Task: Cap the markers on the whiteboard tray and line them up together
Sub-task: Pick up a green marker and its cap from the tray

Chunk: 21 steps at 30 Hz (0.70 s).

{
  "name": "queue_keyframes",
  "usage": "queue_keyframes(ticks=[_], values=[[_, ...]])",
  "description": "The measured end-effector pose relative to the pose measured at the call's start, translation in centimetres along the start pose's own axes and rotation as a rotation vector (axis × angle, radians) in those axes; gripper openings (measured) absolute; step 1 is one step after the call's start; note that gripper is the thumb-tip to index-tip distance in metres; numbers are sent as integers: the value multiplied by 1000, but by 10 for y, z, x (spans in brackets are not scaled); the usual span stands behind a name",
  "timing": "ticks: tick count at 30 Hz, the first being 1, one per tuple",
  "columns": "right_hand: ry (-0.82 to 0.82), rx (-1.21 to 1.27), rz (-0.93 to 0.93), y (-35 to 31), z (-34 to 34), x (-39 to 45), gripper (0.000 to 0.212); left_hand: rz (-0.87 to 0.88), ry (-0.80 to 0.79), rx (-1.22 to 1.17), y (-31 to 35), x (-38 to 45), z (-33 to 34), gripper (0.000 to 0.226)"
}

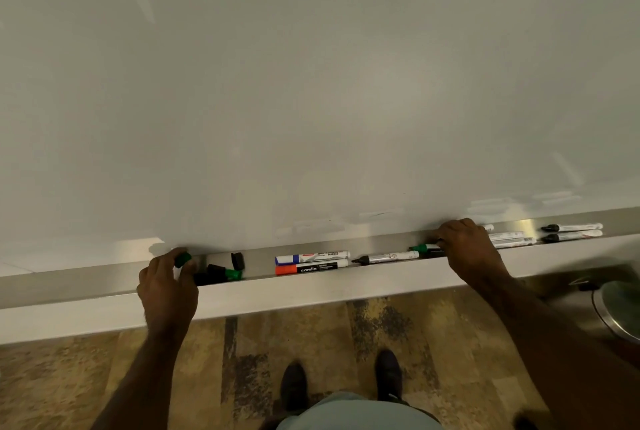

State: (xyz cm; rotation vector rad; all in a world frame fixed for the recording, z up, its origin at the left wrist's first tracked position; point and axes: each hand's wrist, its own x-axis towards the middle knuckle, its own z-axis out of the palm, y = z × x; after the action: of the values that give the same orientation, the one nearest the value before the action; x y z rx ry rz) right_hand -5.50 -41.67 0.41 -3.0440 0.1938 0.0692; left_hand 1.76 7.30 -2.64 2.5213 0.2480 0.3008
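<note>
Green plastic shows in both hands: the left hand point(168, 282) pinches a green cap point(182, 260) at the left end of the whiteboard tray point(311, 285), and the right hand point(465, 244), further right along the tray, closes on an uncapped green marker point(424, 249). Loose caps point(221, 272) lie just right of the left hand; two capped markers point(311, 263) sit mid-tray. Lifting carelessly could smear ink on the whiteboard point(311, 83) or drop the cap onto the mottled carpet point(311, 336) below the tray.
</note>
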Motion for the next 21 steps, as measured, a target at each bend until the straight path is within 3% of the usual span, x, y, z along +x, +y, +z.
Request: queue_keyframes(ticks=[8, 12, 16, 21], values=[[-121, -115, -63, 12, -9, 8, 37, 12, -33, -31, 22, -9, 11, 28], [-167, -47, -78, 11, -7, 12, 23, 1, -29, -60, 30, -14, 13, 29], [-254, -137, -111, 8, -4, 14, 24, 7, -48, -75, 40, -16, 12, 29], [-89, -109, -91, 5, 3, 12, 23, 2, -92, -130, 53, -23, 12, 30]])
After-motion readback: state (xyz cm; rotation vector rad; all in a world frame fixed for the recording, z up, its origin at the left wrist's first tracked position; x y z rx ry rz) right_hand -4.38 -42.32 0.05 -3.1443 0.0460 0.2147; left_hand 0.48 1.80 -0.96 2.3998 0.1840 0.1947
